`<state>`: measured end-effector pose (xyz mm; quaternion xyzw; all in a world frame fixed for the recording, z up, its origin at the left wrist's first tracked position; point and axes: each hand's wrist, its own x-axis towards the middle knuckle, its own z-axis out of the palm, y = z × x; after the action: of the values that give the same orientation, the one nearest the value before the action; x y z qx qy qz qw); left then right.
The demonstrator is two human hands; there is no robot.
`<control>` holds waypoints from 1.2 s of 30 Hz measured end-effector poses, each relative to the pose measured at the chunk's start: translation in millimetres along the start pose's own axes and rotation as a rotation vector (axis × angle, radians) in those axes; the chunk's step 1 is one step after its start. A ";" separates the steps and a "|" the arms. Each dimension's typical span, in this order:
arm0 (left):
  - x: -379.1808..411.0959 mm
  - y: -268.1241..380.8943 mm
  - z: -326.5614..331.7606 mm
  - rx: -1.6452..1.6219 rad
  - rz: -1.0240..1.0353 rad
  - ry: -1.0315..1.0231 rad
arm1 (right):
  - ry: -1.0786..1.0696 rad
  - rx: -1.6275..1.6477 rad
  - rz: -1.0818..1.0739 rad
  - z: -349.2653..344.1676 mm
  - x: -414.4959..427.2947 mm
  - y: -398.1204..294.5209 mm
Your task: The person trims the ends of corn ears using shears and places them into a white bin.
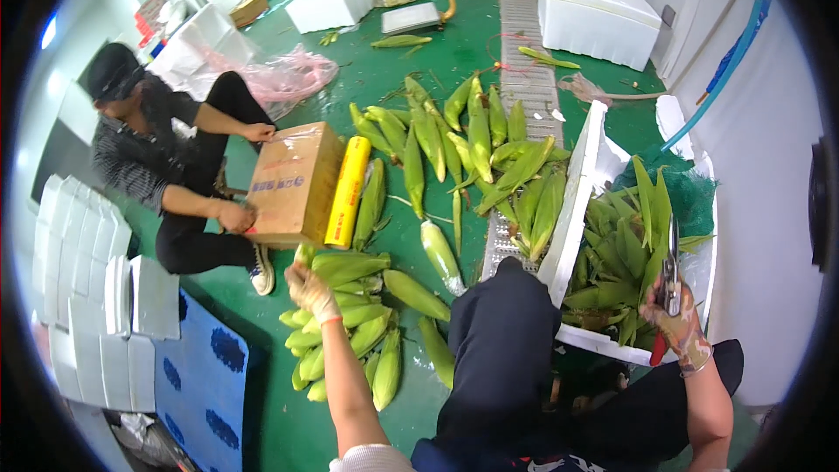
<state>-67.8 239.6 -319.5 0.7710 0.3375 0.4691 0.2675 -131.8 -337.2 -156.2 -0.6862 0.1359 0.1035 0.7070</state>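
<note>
My left hand (311, 290), in a pale glove, grips a husked ear of corn (303, 254), mostly hidden by the fingers. It is at the far left edge of a pile of green corn ears (357, 314) on the floor. In a camouflage-patterned glove, my right hand (682, 324) holds metal pruning shears (671, 275) with a red handle, blades pointing away from me. Beneath that hand is a white foam box (573, 210) full of cut green husks (616, 249). One ear wrapped in clear film (440, 252) lies before my knee.
A co-worker (164, 137) sits at the left, both hands on a cardboard box (288, 183). A yellow roll box (347, 193) leans beside it. More unhusked ears (452, 124) lie ahead across a metal drain grate (527, 92). A blue stool (200, 367) stands at left.
</note>
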 end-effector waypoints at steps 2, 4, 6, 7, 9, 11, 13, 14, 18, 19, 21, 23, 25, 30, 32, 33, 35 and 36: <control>-35.2 -24.8 10.5 0.208 -0.071 -0.031 | 0.094 -0.012 0.084 -6.3 3.3 7.2; -86.9 -32.0 30.2 0.281 -0.038 0.003 | 0.182 -0.094 0.148 -8.3 11.1 13.5; -152.4 7.2 69.9 0.095 -0.005 -0.094 | 0.212 -0.294 0.127 -11.4 21.8 25.5; -179.8 33.5 95.9 -0.058 -0.058 -0.274 | 0.250 -0.366 0.153 -12.5 27.2 29.3; -208.7 95.5 151.9 -0.122 0.064 -0.634 | 0.271 -0.390 0.198 -17.0 32.6 34.0; -231.5 130.7 232.3 -0.264 0.384 -0.695 | 0.293 -0.408 0.241 -21.6 37.4 41.5; -233.2 163.0 293.4 0.120 0.459 -0.991 | 0.253 -0.472 0.285 -30.6 44.1 48.7; -230.5 149.7 322.7 0.287 0.465 -0.975 | 0.210 -0.509 0.312 -25.4 52.2 42.2; -232.1 177.1 344.8 0.325 0.234 -1.417 | 0.155 -0.293 0.463 -28.1 56.2 39.7; -238.3 172.1 340.4 0.283 0.220 -1.459 | 0.023 -0.604 0.356 -37.6 56.2 45.3; -248.2 172.4 327.8 0.267 0.315 -1.437 | -0.052 -0.598 0.333 -41.9 62.4 58.6; -256.8 159.7 321.0 0.165 0.187 -1.367 | -0.094 -0.670 0.255 -29.9 53.9 45.6; -279.1 166.6 309.3 0.040 -0.055 -1.407 | -0.066 -0.605 0.214 -6.8 32.0 9.3; -245.9 147.7 283.1 -0.555 -0.389 -1.837 | -0.117 -0.869 -0.059 -18.2 19.6 23.3; -255.0 199.4 244.3 -0.563 -0.291 -1.851 | -0.038 -0.916 -0.059 -35.1 -10.4 13.0; -249.7 231.5 214.4 -0.559 -0.207 -1.796 | -0.007 -0.975 -0.096 -47.1 -22.4 3.9; -204.9 296.0 141.6 -0.650 0.140 -1.654 | 0.011 -1.017 -0.171 -57.0 -33.7 -20.7; -185.7 313.5 117.8 -0.696 0.208 -1.613 | -0.031 -1.077 -0.114 -59.6 -36.9 -32.6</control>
<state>61.6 -112.2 -240.8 0.7688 -0.1879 -0.1194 0.5995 -158.7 -396.4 -114.3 -0.9563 0.0157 0.1301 0.2615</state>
